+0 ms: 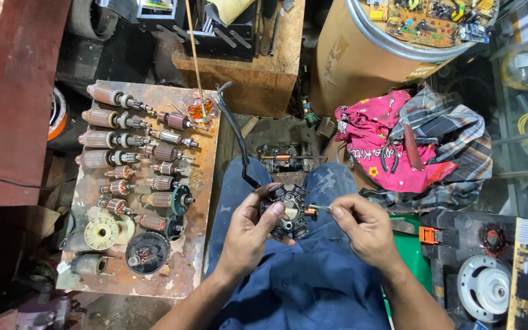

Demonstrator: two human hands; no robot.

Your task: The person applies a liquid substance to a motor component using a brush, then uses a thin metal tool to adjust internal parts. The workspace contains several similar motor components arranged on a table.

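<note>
A black motor stator [289,211], ring-shaped with wound poles, is held above the lap, over blue trousers [304,275]; it is clasped at its left rim by the left hand [249,235], whose thumb is laid over the front face; a black cable [236,131] is seen running from it up towards the wooden block [258,79]. The right hand [365,229] is closed in a pinch on a small copper-coloured terminal [314,211] at the stator's right edge; whether a wire is also gripped cannot be told.

The part is judged stiff and fairly heavy for its size, being wound iron; its outer frame is the safe place to be gripped, while the fine windings and the terminal are judged fragile and easily bent; the trailing cable may drag on it.

To the left, a rusty board [190,263] is loaded with rows of armatures [108,139]; to the right, a pink cloth [377,140] with pliers [392,156] is laid on a checked shirt [453,140]
</note>
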